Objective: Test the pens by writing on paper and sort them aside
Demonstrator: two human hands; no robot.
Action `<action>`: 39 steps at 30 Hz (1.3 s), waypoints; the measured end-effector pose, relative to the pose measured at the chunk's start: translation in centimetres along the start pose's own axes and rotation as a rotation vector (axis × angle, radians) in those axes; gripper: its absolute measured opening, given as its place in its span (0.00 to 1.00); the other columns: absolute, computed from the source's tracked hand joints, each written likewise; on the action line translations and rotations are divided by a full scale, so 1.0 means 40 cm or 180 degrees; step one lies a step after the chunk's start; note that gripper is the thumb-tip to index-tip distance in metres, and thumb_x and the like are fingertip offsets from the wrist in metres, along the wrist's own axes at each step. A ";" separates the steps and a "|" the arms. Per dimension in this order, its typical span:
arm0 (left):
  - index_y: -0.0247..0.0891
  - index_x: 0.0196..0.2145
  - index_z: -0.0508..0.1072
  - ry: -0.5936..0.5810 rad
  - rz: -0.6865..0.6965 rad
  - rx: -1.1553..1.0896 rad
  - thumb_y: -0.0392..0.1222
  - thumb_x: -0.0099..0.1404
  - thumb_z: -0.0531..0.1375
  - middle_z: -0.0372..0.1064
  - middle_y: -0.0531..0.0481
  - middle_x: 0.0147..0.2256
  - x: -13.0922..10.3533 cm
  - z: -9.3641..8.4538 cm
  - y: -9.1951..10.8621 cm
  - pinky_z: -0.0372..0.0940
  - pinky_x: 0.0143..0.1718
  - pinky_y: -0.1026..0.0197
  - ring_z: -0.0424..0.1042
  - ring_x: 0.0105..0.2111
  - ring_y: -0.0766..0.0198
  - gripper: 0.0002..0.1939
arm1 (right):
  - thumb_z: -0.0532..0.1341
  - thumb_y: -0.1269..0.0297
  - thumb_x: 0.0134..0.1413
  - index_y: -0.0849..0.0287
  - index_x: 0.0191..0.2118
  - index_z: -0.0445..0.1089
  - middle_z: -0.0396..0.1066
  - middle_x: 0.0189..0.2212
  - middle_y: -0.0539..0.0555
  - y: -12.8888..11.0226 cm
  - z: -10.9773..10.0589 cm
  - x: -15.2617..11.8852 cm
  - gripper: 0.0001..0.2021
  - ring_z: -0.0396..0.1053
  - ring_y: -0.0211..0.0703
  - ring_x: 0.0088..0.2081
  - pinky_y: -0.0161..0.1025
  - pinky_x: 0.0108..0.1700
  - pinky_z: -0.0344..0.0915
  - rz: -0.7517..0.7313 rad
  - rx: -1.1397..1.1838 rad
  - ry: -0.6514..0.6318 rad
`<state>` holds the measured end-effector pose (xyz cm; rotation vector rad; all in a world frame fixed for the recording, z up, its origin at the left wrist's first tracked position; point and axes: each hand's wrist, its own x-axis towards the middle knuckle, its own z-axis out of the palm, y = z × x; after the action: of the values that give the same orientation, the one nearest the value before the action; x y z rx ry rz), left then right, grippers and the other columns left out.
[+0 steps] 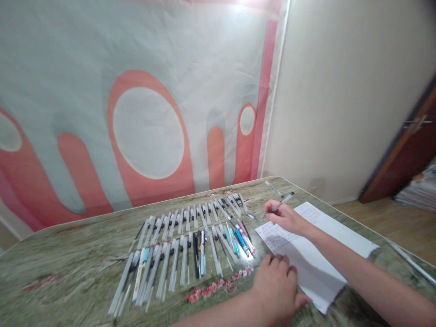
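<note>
A slim pen with a dark end is pinched in the fingers of my right hand, over the upper left edge of a white paper sheet bearing lines of handwriting. My left hand lies palm down at the sheet's lower left edge, holding nothing, with its thumb out to the side. To the left of my hands, clear pen barrels form a back row, with dark caps or small parts beside them. A front row holds more clear barrels, thin refills and several coloured pens.
The green marble-patterned table has pink flower prints. A clear tube lies near its back right corner, and a long pale rod along its right edge. Behind stand a patterned curtain and a pale wall; a brown door is at right.
</note>
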<state>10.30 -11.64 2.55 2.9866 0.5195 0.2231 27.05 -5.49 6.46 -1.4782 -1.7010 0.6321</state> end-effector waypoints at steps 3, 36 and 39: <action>0.31 0.50 0.60 -0.0030 -0.0068 -0.0013 0.59 0.60 0.41 0.55 0.37 0.52 0.003 0.005 0.008 0.49 0.50 0.52 0.54 0.51 0.54 0.31 | 0.54 0.67 0.43 0.59 0.30 0.61 0.61 0.19 0.45 0.047 0.031 -0.052 0.05 0.57 0.32 0.18 0.30 0.21 0.53 0.0540 0.0520 -0.0096; 0.27 0.53 0.56 -0.0029 -0.0335 -0.0159 0.63 0.58 0.37 0.52 0.36 0.54 0.017 0.029 0.002 0.45 0.54 0.51 0.48 0.55 0.51 0.39 | 0.53 0.64 0.48 0.59 0.24 0.60 0.60 0.21 0.47 0.109 0.029 -0.162 0.06 0.60 0.37 0.26 0.35 0.31 0.58 0.0103 -0.0058 0.0243; 0.29 0.54 0.55 0.0008 -0.0289 -0.0310 0.62 0.59 0.37 0.50 0.38 0.55 0.016 0.020 -0.013 0.44 0.54 0.52 0.48 0.55 0.53 0.37 | 0.54 0.64 0.48 0.59 0.27 0.62 0.61 0.23 0.48 0.113 0.023 -0.152 0.05 0.60 0.37 0.28 0.35 0.32 0.59 0.0051 0.0036 0.0308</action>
<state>10.83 -10.99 1.78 2.8609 0.6239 0.2375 29.06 -10.41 0.97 -1.4919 -1.6107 0.5685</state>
